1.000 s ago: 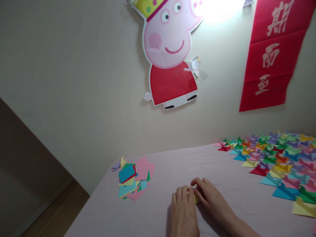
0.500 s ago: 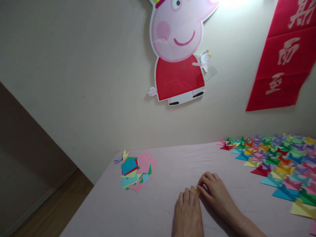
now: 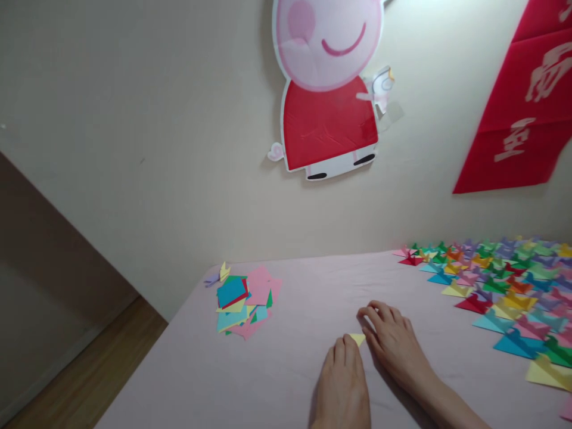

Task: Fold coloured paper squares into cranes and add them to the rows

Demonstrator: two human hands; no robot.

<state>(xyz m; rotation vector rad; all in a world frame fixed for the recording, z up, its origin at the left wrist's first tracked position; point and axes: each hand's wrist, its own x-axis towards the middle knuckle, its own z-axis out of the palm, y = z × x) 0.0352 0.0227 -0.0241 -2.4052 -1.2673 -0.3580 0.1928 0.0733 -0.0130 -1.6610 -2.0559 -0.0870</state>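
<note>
A small piece of yellow folded paper (image 3: 357,339) pokes out beyond the fingertips of my left hand (image 3: 343,378), its rest hidden underneath. That hand's fingers lie close together and hold the paper down on the pink-covered surface. Just to the right is my right hand (image 3: 394,338), with fingers loosely curved and a gap between thumb and index finger. Its thumb tip is beside the paper's right corner; whether it touches I cannot tell.
A pile of coloured paper sheets (image 3: 257,292) lies at the left, with small folded paper pieces (image 3: 218,275) behind it. Rows of folded paper figures (image 3: 509,301) cover the right side. A pig cutout (image 3: 330,122) and a red banner (image 3: 513,131) hang on the wall.
My right hand's fingers have drawn slightly apart from my left hand, and more of the yellow paper shows between them. The view has tipped down a little.
</note>
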